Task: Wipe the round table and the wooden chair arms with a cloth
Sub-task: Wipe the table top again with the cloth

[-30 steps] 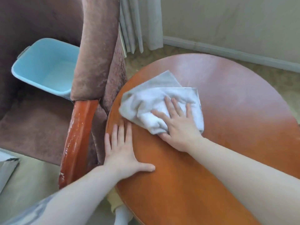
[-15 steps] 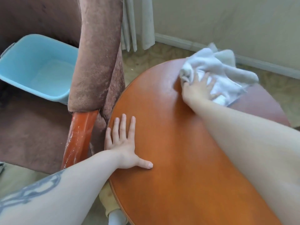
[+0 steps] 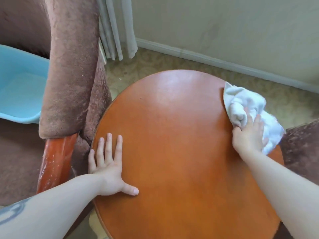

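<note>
Head view, table: the round table (image 3: 172,144) fills the middle of the frame, its orange-brown top bare except for the hands and the cloth.
Head view, cloth: the white cloth (image 3: 245,107) is bunched at the table's far right edge, part on the wood and part hanging past the rim.
Right hand: the right hand (image 3: 250,133) lies palm-down on the cloth, fingers loosely spread over it, pressing more than gripping (the thumb seems tucked under a fold).
Left hand: the left hand (image 3: 108,166) is flat on the near left part of the top, fingers together and thumb out wide, holding nothing; it looks like a brace.
Progress, table: the top has a pale sheen toward the far side, which I judge to be a wiped, damp patch; with the cloth out at the rim, the table pass seems well along but not plainly complete.
Progress, chair: the wooden chair arm (image 3: 55,163) just left of the table glistens as if wet, so it may already be wiped; that is a guess.
Left to do: any other chair arm, and perhaps the table's near half.
Hidden: the second arm is out of sight; a brown upholstered piece at the right edge is cut off.
Hard to tell: the blue basin (image 3: 19,83) on the seat is cropped, and whether it holds water is unclear.
Blur: the cloth and right fingertips are smeared.
</note>
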`<state>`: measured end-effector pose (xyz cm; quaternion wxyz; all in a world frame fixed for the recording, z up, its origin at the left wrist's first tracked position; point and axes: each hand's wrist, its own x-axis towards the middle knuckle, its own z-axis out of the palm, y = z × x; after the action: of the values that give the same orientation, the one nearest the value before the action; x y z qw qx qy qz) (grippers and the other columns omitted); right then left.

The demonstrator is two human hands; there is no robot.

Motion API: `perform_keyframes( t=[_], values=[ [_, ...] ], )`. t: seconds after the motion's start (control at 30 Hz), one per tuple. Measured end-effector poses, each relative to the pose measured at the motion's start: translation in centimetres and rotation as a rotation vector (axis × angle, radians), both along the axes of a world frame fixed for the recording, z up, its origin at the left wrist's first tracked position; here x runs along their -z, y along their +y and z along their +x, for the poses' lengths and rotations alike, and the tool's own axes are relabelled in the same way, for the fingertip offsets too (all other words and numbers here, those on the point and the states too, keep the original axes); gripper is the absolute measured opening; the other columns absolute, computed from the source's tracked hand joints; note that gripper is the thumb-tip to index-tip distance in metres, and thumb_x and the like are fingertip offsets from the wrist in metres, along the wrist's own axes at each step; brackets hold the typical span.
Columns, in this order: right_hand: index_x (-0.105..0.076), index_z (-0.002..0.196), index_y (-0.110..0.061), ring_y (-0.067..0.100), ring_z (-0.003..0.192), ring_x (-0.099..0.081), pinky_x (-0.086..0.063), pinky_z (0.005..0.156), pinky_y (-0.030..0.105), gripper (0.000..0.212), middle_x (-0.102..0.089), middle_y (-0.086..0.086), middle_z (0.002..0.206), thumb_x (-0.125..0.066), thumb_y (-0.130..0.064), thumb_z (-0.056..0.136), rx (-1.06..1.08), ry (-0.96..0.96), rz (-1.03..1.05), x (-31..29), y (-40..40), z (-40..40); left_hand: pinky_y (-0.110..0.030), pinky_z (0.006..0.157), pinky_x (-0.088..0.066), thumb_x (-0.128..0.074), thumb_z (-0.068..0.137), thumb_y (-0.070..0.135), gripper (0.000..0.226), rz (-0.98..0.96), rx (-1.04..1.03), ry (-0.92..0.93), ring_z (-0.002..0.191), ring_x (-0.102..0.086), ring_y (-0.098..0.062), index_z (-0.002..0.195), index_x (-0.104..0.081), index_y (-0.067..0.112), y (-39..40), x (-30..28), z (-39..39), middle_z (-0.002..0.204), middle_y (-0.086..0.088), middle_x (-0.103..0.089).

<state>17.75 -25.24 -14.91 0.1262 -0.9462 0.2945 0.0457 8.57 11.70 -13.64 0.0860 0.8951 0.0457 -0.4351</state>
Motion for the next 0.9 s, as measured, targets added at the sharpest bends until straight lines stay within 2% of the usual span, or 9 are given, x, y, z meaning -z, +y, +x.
perform_keyframes(
  t=[0.2,0.33,0.4,0.47,0.57,0.63,0.73,0.8,0.9],
  values=[
    [-0.005,0.15,-0.044,0.027,0.149,-0.001,-0.012,0.112,0.062,0.078,-0.005,0.006,0.163,-0.055,-0.031,0.091,0.093,0.041,-0.026,0.8,9.5,-15.4,-0.05,0.11,0.021,-0.065,0.028,0.09,0.164,0.044,-0.009,-0.021,0.104,0.064,-0.021,0.115,0.061,0.03,-0.2,0.4,0.1,0.115,0.0,0.071],
    [-0.026,0.148,-0.042,0.031,0.148,-0.015,-0.016,0.114,0.057,0.084,-0.02,0.006,0.16,-0.054,-0.023,0.072,-0.573,-0.042,0.042,1.0,14.7,-21.2,-0.05,0.112,0.017,-0.064,0.025,0.09,0.165,0.067,-0.02,-0.057,0.117,0.059,-0.024,0.114,0.061,0.032,-0.7,0.5,-0.2,0.114,0.001,0.071],
    [-0.033,0.146,-0.043,0.03,0.147,-0.02,-0.018,0.111,0.055,0.083,-0.026,0.003,0.158,-0.045,-0.018,0.068,-0.972,-0.008,0.014,0.7,10.6,-23.2,-0.048,0.114,0.013,-0.066,0.027,0.088,0.164,0.076,-0.016,-0.112,0.133,0.045,-0.026,0.117,0.059,0.033,-0.9,0.6,-0.4,0.127,-0.001,0.064],
    [-0.033,0.146,-0.042,0.028,0.146,-0.023,-0.019,0.112,0.055,0.088,-0.026,0.001,0.158,-0.04,-0.012,0.064,-1.161,0.032,-0.04,0.2,4.3,-24.4,-0.047,0.116,0.008,-0.07,0.035,0.084,0.159,0.054,-0.03,-0.203,0.141,0.033,-0.024,0.131,0.047,0.035,-1.2,0.7,-0.9,0.147,-0.004,0.046],
    [-0.029,0.146,-0.039,0.025,0.146,-0.026,-0.021,0.113,0.056,0.079,-0.028,0.003,0.156,-0.044,-0.018,0.071,-1.005,0.021,-0.003,-0.5,-3.6,-23.4,-0.047,0.118,-0.002,-0.054,0.069,0.076,0.112,-0.038,0.142,-0.436,0.147,0.015,-0.023,0.15,0.011,0.036,-3.4,1.2,-2.8,0.161,-0.001,0.018],
    [-0.027,0.147,-0.04,0.02,0.147,-0.02,-0.017,0.114,0.057,0.07,-0.023,0.002,0.159,-0.048,-0.03,0.08,-0.539,-0.028,0.018,0.3,-3.4,-20.3,-0.043,0.118,0.0,-0.03,0.081,0.07,0.086,-0.126,0.237,-0.486,0.148,0.014,-0.021,0.151,0.008,0.037,-6.5,1.5,-3.6,0.161,0.003,0.016],
    [-0.024,0.147,-0.046,0.02,0.149,-0.011,-0.009,0.117,0.053,0.075,-0.017,-0.003,0.161,-0.058,-0.032,0.082,0.176,-0.122,0.043,1.2,4.1,-14.6,-0.042,0.117,0.006,-0.027,0.094,0.055,0.071,-0.164,0.222,-0.547,0.146,0.02,-0.019,0.152,0.01,0.034,-11.7,2.3,-3.7,0.16,0.002,0.02],
    [-0.025,0.146,-0.047,0.024,0.149,-0.012,-0.01,0.116,0.054,0.079,-0.02,-0.001,0.16,-0.057,-0.027,0.077,0.082,-0.168,0.042,1.6,8.1,-15.6,-0.042,0.117,0.008,-0.029,0.096,0.046,0.068,-0.162,0.228,-0.59,0.147,0.02,-0.02,0.152,0.007,0.033,-13.5,2.6,-3.3,0.16,0.002,0.02],
    [-0.033,0.144,-0.043,0.027,0.148,-0.019,-0.019,0.113,0.058,0.079,-0.027,0.002,0.158,-0.049,-0.02,0.07,-0.689,-0.109,-0.011,1.7,5.7,-24.4,-0.041,0.117,0.007,-0.026,0.096,0.041,0.062,-0.2,0.339,-0.58,0.146,0.019,-0.016,0.153,-0.003,0.03,-12.3,2.7,-3.3,0.156,0.008,0.023]
  ],
)
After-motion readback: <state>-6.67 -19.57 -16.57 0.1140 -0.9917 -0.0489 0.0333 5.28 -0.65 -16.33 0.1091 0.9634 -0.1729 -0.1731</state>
